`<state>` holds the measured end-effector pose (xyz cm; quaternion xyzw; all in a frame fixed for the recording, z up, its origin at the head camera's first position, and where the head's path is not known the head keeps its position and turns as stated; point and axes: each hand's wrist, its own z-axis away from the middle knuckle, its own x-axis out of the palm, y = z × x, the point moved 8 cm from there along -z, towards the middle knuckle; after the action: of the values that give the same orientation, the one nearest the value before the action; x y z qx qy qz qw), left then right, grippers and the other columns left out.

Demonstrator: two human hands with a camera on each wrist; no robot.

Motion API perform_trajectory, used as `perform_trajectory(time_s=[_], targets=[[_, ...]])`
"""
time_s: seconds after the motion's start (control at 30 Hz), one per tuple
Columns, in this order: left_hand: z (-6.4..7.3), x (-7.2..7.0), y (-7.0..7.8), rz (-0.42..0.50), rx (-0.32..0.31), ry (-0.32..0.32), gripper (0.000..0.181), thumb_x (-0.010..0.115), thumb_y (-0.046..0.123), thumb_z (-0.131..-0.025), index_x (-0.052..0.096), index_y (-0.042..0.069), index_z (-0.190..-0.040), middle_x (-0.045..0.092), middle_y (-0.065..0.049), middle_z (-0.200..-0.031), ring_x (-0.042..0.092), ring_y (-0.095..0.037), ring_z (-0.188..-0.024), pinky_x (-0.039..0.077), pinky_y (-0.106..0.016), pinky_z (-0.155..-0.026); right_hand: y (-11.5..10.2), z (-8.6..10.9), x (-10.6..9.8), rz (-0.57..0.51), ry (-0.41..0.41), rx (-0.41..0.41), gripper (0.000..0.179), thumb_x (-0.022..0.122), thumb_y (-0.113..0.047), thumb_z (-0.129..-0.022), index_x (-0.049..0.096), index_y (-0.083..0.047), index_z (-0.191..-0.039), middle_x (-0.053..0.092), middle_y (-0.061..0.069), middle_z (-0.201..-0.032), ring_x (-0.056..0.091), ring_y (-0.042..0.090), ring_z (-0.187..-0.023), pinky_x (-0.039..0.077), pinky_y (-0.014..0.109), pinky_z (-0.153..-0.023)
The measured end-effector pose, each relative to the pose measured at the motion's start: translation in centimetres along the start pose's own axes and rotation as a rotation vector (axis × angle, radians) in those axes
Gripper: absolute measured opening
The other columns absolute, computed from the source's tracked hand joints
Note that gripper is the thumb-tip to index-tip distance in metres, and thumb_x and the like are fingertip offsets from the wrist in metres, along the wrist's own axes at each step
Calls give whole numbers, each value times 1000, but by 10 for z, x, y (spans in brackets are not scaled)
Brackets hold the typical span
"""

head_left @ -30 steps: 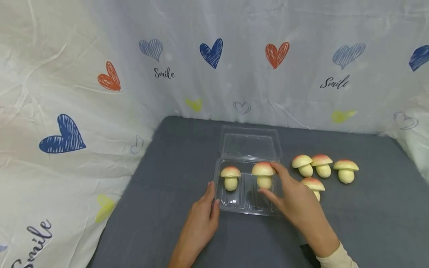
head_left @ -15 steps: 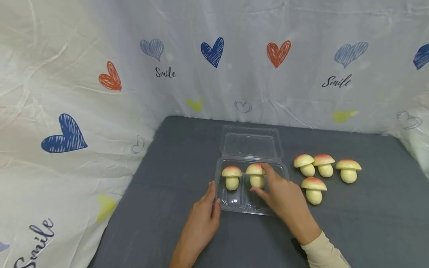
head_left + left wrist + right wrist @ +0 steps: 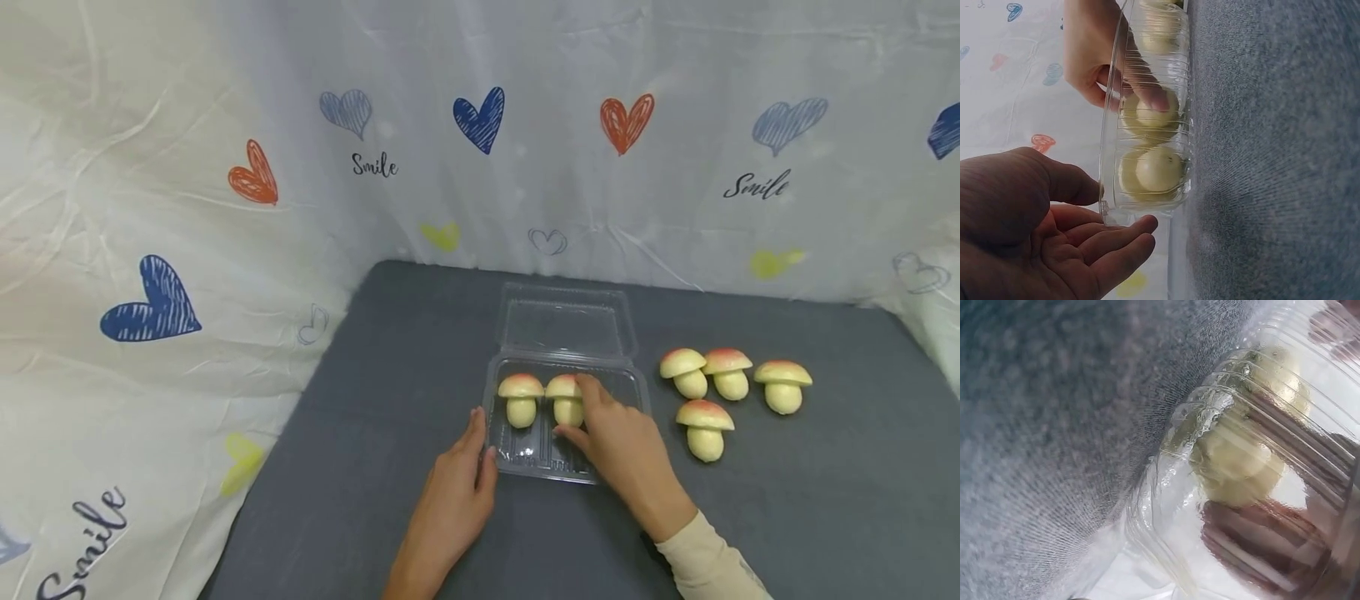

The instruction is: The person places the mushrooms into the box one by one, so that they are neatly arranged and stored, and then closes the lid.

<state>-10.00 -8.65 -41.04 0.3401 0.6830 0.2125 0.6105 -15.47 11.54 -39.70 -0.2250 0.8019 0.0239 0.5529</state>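
Observation:
A clear plastic clamshell container (image 3: 551,477) lies with its lid (image 3: 566,323) flipped back. Two toy mushrooms with pale stems and red-tinged caps are in its tray: one (image 3: 521,410) at the left, and one (image 3: 566,410) close beside it that my right hand (image 3: 628,454) pinches between thumb and fingers. The left wrist view shows the pinched mushroom (image 3: 1166,122) through the ribbed wall, low in the tray. Fairly straight fingers and the thumb of my left hand (image 3: 457,500) touch the left rim and corner. The right wrist view is partly blurred by the plastic.
To the right of the container, several more mushrooms (image 3: 705,442) lie on the dark grey tabletop (image 3: 825,500). A white curtain (image 3: 555,192) printed with hearts stands behind and at the left.
My right hand has moved left with its mushroom, bringing it up beside the left mushroom. My left hand keeps its place at the container's edge.

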Motion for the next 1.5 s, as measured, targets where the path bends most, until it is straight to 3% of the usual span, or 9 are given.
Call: perform_trajectory(time_s=[0.37,0.8,1.07,1.13,1.17,1.37,1.4,1.5], targets=[[-1,0,0,0,-1,-2,53,59,11,-108,44,-8,-156,47,-28,-157,52,-37,-140,50,-53,-109,0,-2,4,49,-9,6,83,96,-44,-70,58,2,-128,70,16,-75,60,28,-44,46,40,-39],[1,0,0,10,6,-4,54,59,8,-108,43,-10,-156,46,-29,-156,52,-37,-140,50,-53,-108,2,-1,0,25,-34,24,84,95,-43,-71,58,1,-132,67,15,-70,58,27,-44,45,40,-38],[0,-1,2,0,14,13,54,59,10,-108,44,-8,-156,47,-28,-157,52,-36,-141,49,-52,-110,14,-1,-25,-41,-13,26,69,88,-39,-87,59,-3,-137,47,-2,-51,42,13,-38,35,34,-37],[0,0,2,1,6,10,54,59,11,-108,44,-7,-156,47,-27,-157,51,-35,-142,48,-52,-111,19,0,-35,-65,28,15,61,86,-37,-90,61,-5,-137,46,-4,-52,39,8,-39,34,31,-38],[0,0,2,1,5,8,54,59,11,-108,44,-7,-156,47,-27,-157,51,-35,-142,48,-52,-111,23,1,-41,-79,54,11,58,85,-35,-92,62,-5,-137,53,-2,-56,37,6,-39,33,29,-38],[0,2,2,6,-6,-4,54,58,12,-109,43,-7,-157,45,-27,-158,50,-35,-143,48,-52,-111,52,7,-68,-70,153,39,53,83,-30,-94,65,-8,-138,56,-1,-58,29,4,-39,30,29,-39],[-1,2,2,8,-6,-5,54,58,12,-109,42,-7,-157,45,-27,-158,49,-35,-143,48,-52,-111,57,7,-70,-64,159,42,54,83,-30,-93,65,-8,-139,47,-5,-52,29,4,-40,30,30,-40],[-2,3,3,0,-11,-8,55,57,12,-109,41,-8,-158,44,-27,-159,49,-35,-144,47,-52,-112,71,10,-76,-65,154,48,56,83,-29,-94,63,-8,-142,42,-11,-50,27,3,-40,29,28,-42]])
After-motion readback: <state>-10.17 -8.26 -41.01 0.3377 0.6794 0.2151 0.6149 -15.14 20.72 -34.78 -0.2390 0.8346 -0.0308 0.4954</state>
